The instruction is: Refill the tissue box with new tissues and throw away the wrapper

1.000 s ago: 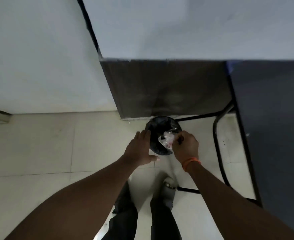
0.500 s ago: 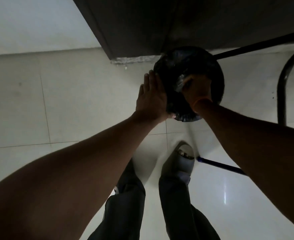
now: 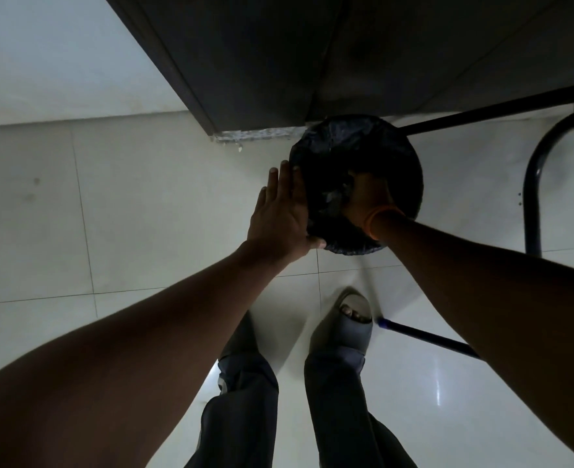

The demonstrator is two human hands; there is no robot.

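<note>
A round bin [image 3: 403,157] lined with a black bag stands on the floor against a dark cabinet. My right hand [image 3: 368,197], with an orange band at the wrist, reaches down inside the bin. Its fingers curl onto the crumpled clear wrapper [image 3: 334,197], which shows only as pale glints in the dark bag. My left hand [image 3: 278,217] lies flat against the bin's left outer side, fingers straight and together, thumb at the front rim. No tissue box is in view.
A dark cabinet [image 3: 312,62] rises just behind the bin. A black metal chair frame [image 3: 532,184] curves at the right, and a blue-tipped bar [image 3: 424,337] crosses the floor near my right foot [image 3: 353,319]. Pale floor tiles [image 3: 109,214] spread to the left.
I have bent closer to the bin. My right hand went from above the rim down into the bag with the wrapper, and my left hand came to rest against the bin's side.
</note>
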